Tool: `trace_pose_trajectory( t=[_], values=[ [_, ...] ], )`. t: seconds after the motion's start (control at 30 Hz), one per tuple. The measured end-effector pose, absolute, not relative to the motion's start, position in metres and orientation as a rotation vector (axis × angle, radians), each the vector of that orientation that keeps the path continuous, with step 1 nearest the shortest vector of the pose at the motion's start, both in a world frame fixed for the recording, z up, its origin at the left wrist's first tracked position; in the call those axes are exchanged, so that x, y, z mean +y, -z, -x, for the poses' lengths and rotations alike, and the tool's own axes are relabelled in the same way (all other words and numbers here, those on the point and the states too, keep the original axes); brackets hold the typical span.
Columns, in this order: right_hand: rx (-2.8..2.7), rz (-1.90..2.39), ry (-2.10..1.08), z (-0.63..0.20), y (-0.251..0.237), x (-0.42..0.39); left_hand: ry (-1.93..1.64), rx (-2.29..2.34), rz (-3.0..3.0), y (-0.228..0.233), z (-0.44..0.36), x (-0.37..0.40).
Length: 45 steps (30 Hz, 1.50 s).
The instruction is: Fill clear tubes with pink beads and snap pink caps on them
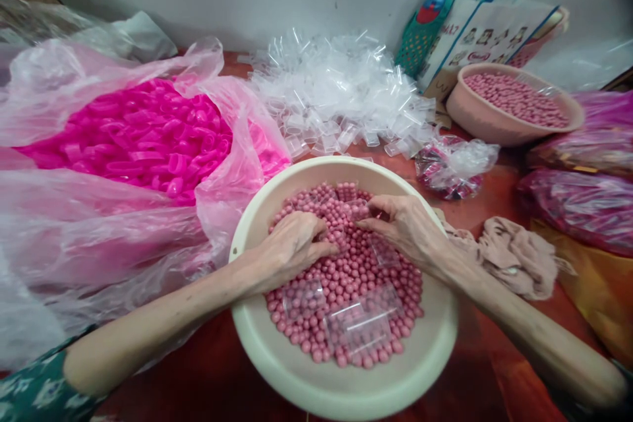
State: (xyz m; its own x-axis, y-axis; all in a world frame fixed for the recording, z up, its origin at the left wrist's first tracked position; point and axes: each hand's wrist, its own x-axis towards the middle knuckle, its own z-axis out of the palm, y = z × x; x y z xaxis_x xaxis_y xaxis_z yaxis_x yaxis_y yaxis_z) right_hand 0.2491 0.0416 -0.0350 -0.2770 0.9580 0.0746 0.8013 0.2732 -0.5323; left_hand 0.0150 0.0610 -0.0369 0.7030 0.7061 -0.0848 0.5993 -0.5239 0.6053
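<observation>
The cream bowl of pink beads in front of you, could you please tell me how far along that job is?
Done: a few small clear plastic boxes lie on the pink round beads in the cream plastic bowl; whether they are filled is unclear. In hand: the left hand and right hand rest among the beads. Left: a large heap of clear plastic boxes behind the bowl.

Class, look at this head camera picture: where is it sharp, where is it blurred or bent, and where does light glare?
Head view: sharpest at the centre, on the left hand, right hand and pink beads; the cream bowl bulges from lens distortion; the edges smear, notably the far bowl and right-hand bags; soft glare on the clear plastic pile; lighting even, shadows faint.
</observation>
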Motion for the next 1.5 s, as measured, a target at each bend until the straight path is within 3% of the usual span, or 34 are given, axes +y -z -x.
trace_pose_trajectory(
  t=[0.27,0.43,1.17,1.5],
  values=[
    [-2.299,1.551,-0.561,-0.251,0.030,0.043,-0.214,1.072,-2.524,0.021,-0.027,0.047],
    [-2.264,1.503,-0.657,-0.244,0.028,0.041,-0.258,0.846,-2.643,0.010,-0.033,0.063],
    [-1.940,1.444,-1.085,-0.240,0.034,0.037,-0.273,0.598,-2.482,0.014,-0.030,0.089],
    [-1.854,1.632,-0.899,-0.244,0.048,0.052,-0.288,0.906,-2.467,0.015,-0.018,0.085]
  ],
)
